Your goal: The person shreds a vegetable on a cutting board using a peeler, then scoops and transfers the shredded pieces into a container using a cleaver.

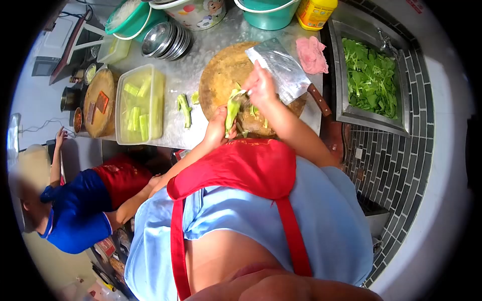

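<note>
My left hand [219, 126] is wrapped round a pale green vegetable stalk [232, 111], held upright over the near edge of a round wooden chopping board [216, 75]. At the stalk's upper end, my right hand [262, 86] is closed, its fingers close to the stalk. Whatever the right fingers grip is too small and blurred to name. Green peelings [253, 120] lie on the board below the hands. A cleaver [281, 70] rests flat across the board's far right side, its wooden handle pointing right. Another green stalk [185, 110] lies on the metal counter, left of the board.
A plastic tub [159, 108] with cut stalk pieces stands left. Stacked metal bowls [165, 40], a teal bucket [268, 17], a yellow container [316, 12] and a pink cloth [311, 54] line the back. Leafy greens [369, 78] fill the right sink. Another person [80, 205] works at left.
</note>
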The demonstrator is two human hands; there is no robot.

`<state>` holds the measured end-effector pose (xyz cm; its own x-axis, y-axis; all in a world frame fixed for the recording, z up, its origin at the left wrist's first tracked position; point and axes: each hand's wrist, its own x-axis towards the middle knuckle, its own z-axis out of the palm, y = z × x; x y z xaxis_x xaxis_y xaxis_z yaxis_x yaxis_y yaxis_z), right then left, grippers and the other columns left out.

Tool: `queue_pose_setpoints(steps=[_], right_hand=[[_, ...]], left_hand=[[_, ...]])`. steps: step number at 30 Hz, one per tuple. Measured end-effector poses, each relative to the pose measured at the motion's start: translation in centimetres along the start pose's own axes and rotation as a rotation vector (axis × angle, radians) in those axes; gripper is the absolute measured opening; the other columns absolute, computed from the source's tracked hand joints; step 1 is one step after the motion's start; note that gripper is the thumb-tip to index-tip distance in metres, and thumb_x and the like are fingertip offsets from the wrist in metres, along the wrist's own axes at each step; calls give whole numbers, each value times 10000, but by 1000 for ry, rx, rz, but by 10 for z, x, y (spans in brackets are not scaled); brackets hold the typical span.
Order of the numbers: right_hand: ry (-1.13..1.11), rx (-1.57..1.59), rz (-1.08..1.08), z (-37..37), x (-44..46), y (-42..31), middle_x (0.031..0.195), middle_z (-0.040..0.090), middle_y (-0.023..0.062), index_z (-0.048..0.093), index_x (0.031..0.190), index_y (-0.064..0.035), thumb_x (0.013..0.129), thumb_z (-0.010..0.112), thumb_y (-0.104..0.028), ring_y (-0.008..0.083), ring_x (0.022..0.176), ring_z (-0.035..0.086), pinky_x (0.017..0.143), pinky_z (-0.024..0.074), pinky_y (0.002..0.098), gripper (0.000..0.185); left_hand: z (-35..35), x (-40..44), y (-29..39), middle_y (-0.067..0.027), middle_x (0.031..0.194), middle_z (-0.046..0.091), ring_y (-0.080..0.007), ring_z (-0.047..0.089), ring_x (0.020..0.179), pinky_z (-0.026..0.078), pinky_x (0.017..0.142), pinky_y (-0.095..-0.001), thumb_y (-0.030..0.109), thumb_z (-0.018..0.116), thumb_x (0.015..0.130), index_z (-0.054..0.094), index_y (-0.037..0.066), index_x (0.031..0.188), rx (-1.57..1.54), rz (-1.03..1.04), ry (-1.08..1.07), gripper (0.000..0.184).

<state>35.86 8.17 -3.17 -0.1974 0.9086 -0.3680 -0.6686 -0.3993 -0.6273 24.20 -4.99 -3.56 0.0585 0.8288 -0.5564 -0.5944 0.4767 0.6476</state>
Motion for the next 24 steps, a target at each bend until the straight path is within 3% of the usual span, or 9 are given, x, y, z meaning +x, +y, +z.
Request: queue_pose_setpoints(steps=[3, 6, 13, 16, 19, 24], right_hand=[[52, -103, -115, -19, 34, -19, 460, 276, -8, 322, 524, -150, 849, 553, -369, 128, 385, 258, 451, 337, 306, 455], [51, -10, -117, -24, 32, -25, 459, 243, -16, 287, 508, -163, 856, 538, -389, 121, 389, 223, 481, 329, 313, 484], [-152, 134, 220, 9, -30, 6, 448, 216, -17, 277, 507, -155, 858, 522, -407, 126, 377, 213, 442, 276, 305, 497], [-58, 53, 82, 3, -12, -1, 459, 243, -13, 304, 539, -141, 860, 534, -384, 126, 379, 230, 433, 285, 298, 463], [-3, -93, -79, -11, 24, -20, 467, 246, -19, 299, 548, -142, 859, 549, -367, 122, 384, 241, 447, 301, 303, 458], [-65, 140, -36, -29, 24, -21, 472, 274, -21, 336, 549, -132, 841, 575, -367, 115, 378, 257, 453, 349, 328, 445]], left_hand=[[-4, -1, 2, -72, 743, 462, -135, 397, 460, 352, 405, -278, 350, 304, 955, 364, 118, 1172, 31, 0, -74, 324], [7, -6, 12, -71, 743, 468, -138, 411, 479, 357, 422, -276, 345, 300, 957, 372, 119, 1161, -22, -13, -43, 314], [5, 6, 4, -71, 724, 477, -141, 411, 463, 346, 395, -273, 334, 304, 957, 380, 131, 1167, -14, -24, 34, 301], [-2, -2, 0, -73, 714, 473, -140, 410, 460, 339, 383, -270, 322, 311, 956, 384, 135, 1179, 163, 66, -73, 300], [-1, -8, 4, -76, 707, 476, -139, 413, 469, 353, 398, -271, 309, 314, 957, 378, 128, 1195, 71, 2, -70, 306], [-1, -4, 13, -91, 791, 522, -146, 442, 533, 385, 467, -252, 339, 306, 954, 430, 92, 1107, -106, -107, 18, 316]])
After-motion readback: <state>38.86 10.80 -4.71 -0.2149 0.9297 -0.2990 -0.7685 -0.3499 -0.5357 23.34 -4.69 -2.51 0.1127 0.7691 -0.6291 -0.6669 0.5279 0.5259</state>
